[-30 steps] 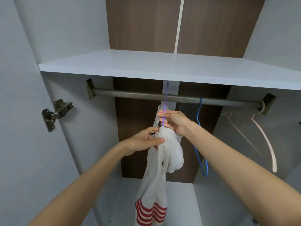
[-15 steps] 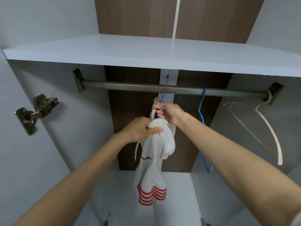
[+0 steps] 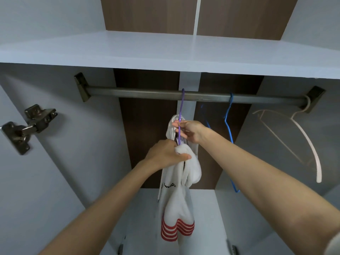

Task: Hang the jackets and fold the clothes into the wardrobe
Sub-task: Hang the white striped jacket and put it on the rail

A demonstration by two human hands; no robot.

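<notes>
So the right hand (image 3: 189,132) had the thin purple hanger (image 3: 181,111) pinched by its neck, fingers curled round the wire. The hook above it looked to be sitting over the rail (image 3: 147,92), though I couldn't swear it was fully seated. The left hand (image 3: 165,155), just below and slightly left of the right one, was closed on a bunched wad of the white jacket (image 3: 176,208). The jacket hung straight down under both hands, inside the wardrobe, all gathered up at the neck of the hanger.

What worried me was that the fabric was lumped on one spot rather than spread over the hanger's arms. My guess was that if either hand let go, the weight would drag one side and the whole thing would slide off. And if that hook was only half on, a tug from the left hand could pop it off the rail.

The jacket looked like soft, thick fleece, floppy, with red striped ribbed cuffs at the bottom. The hanger was skinny, probably slick coated wire, so not much grip. The rail was a dull, flat-sided metal bar. Off to the right of the right hand hung a blue hanger (image 3: 229,129) of the same skinny kind and a chunkier pale hanger (image 3: 309,140).
</notes>
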